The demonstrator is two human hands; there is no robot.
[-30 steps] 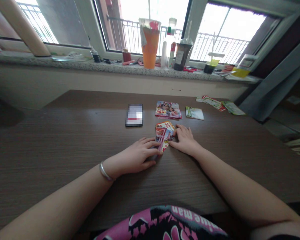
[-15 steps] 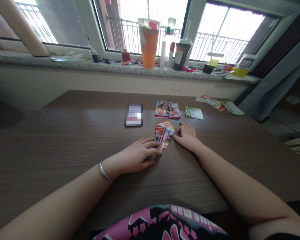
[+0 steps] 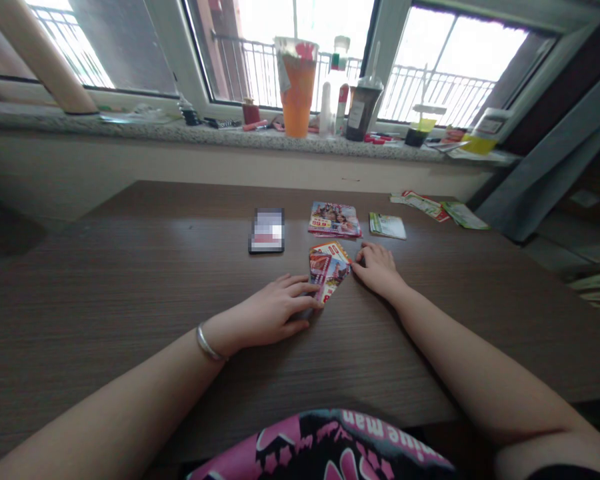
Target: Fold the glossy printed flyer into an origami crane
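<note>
A colourful folded paper leaflet [image 3: 331,270], printed in red, orange and blue, lies on the brown table in front of me. My left hand [image 3: 285,308] rests palm down at its left, open, with fingertips lying on the lower left edge. On the other side, my right hand [image 3: 379,270] is on the tabletop, fingers a little bent, its thumb close to the leaflet's right corner; whether it touches is hard to tell. Just beyond lies a stack of similar printed leaflets [image 3: 335,220]. Right of that stack is a small green and white pile of cards or papers [image 3: 387,225].
A phone-like device [image 3: 267,231] with a blurred screen lies left of the stack. More green and red papers [image 3: 427,205] are at the table's far right. Along the granite windowsill [image 3: 220,137] stand an orange drink cup [image 3: 299,93], a dark cup [image 3: 363,113] and several bottles.
My right thumb has drawn back slightly to the right from the leaflet's corner. The left hand and the papers stay practically where they were.
</note>
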